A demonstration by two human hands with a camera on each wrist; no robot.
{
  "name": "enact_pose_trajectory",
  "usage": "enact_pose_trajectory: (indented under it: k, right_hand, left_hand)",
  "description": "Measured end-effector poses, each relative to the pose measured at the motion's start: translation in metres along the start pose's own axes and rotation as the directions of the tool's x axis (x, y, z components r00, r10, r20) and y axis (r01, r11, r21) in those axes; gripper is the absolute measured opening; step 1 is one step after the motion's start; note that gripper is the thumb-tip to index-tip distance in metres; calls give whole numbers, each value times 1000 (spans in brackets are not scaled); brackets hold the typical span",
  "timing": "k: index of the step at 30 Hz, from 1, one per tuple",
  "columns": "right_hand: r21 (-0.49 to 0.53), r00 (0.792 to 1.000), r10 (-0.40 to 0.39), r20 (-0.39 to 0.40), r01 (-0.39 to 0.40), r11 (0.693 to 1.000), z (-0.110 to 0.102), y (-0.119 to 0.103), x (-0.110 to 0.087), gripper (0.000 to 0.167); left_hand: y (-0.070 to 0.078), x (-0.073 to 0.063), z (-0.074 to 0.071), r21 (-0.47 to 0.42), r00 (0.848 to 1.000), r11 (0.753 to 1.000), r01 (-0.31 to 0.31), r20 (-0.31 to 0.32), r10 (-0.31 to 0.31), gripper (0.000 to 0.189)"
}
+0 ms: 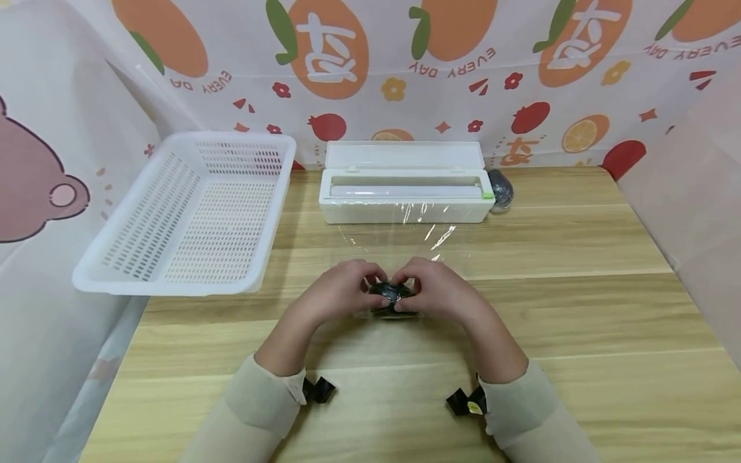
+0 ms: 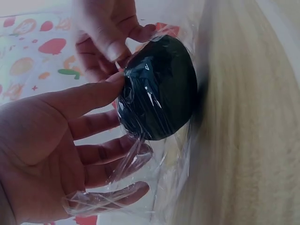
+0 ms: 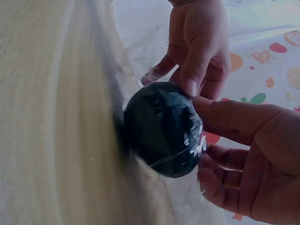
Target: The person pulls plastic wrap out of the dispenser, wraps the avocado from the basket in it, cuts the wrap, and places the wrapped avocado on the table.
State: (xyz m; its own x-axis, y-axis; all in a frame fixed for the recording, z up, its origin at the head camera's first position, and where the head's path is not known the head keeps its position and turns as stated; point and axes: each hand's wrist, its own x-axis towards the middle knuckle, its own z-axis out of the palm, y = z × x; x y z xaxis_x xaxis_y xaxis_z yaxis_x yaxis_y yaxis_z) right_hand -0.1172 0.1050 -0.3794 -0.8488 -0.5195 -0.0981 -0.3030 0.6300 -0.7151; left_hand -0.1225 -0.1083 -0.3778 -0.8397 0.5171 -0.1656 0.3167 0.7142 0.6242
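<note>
A dark green, rounded object (image 1: 392, 294) lies low over the table in front of the person, partly covered by clear cling film (image 1: 431, 239). The left hand (image 1: 340, 292) holds it from one side, its thumb at the film-covered top. From the other side the right hand (image 1: 442, 289) grips it between thumb and curled fingers. In the left wrist view, loose film trails from the object (image 2: 164, 89) across the left fingers. Both thumbs come close together over the object (image 3: 157, 129) in the right wrist view. The film runs back to a white dispenser box (image 1: 405, 213).
The dispenser's lid (image 1: 405, 154) is raised, with a film roll (image 1: 405, 191) inside. Beside it rests a dark, shiny, film-wrapped lump (image 1: 501, 191). A white perforated basket (image 1: 168, 289) stands at the left. Printed cloth (image 1: 393, 116) hangs behind the wooden table (image 1: 608, 308).
</note>
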Motion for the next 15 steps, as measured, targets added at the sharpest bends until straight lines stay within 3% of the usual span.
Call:
enact_pose_trajectory:
  k: [3,9,15]
  right_hand:
    - [-25,999,-47,-2,46,999,2,5,2,28]
    - [11,999,-35,-16,35,999,1,13,3,28]
    - [-8,999,-19,-29,19,1000,-1,15,5,30]
  left_hand:
    - [0,-1,-1,8,1000,1000,-11,-15,11,34]
    - [5,-4,-3,-23,991,998,-65,-117,62,45]
    - [5,3,5,85,992,993,-84,-82,91,46]
